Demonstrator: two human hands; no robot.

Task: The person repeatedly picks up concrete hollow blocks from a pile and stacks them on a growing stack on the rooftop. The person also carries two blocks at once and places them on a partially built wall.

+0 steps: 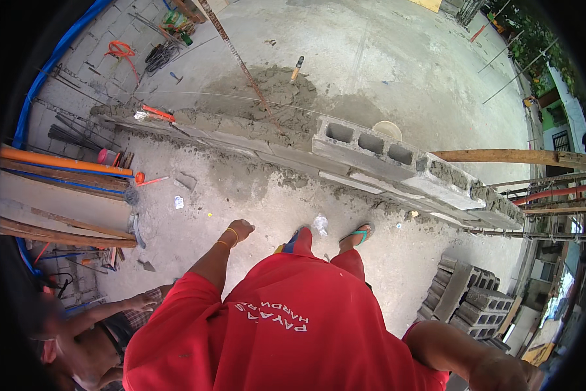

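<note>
My left hand (242, 230), with a yellow band at the wrist, hangs above the concrete floor, its fingers curled in and nothing visible in them. My right hand (505, 376) is at the lower right rim, near stacked hollow blocks (459, 290); its fingers are too cut off to read. In front of me runs a low block wall (273, 153) topped with wet mortar. One hollow concrete block (365, 154) sits on it, right of centre. Behind the wall, a tool with a wooden handle (297, 70) stands in a mortar heap (283, 98).
A rusty steel bar (234, 52) rises from the wall beside a taut string. An orange tool (158, 114) lies on the wall's left part. Boards and an orange pipe (65, 161) lean at the left. Another person (87, 345) sits low at the lower left. A wooden beam (508, 156) juts in from the right.
</note>
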